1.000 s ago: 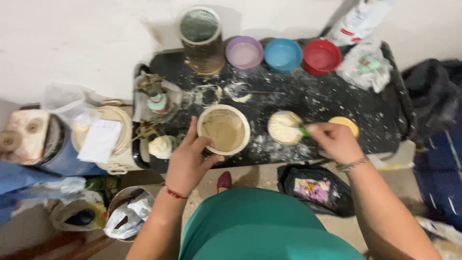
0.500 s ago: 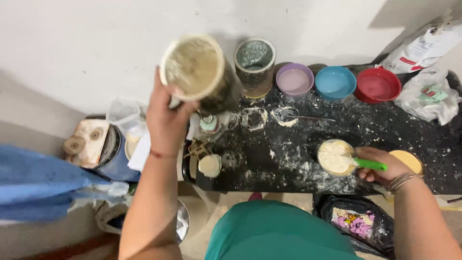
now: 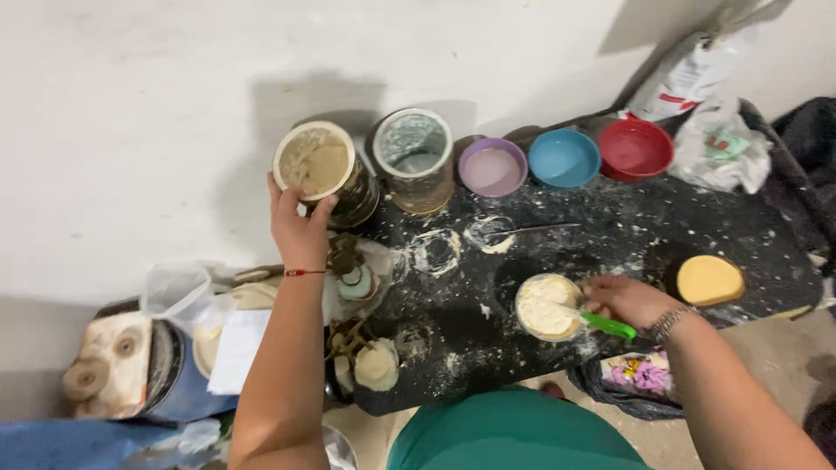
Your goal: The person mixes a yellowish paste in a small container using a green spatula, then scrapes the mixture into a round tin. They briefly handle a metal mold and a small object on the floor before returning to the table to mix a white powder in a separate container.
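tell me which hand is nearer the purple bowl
Left. The left hand grips the tan-filled container at the table's back left, closer to the purple bowl. The right hand holds a green tool near the front edge.

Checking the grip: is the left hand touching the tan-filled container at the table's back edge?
Touching. The head view shows the left hand with fingers and thumb wrapped against the rim and side of the tan-filled container.
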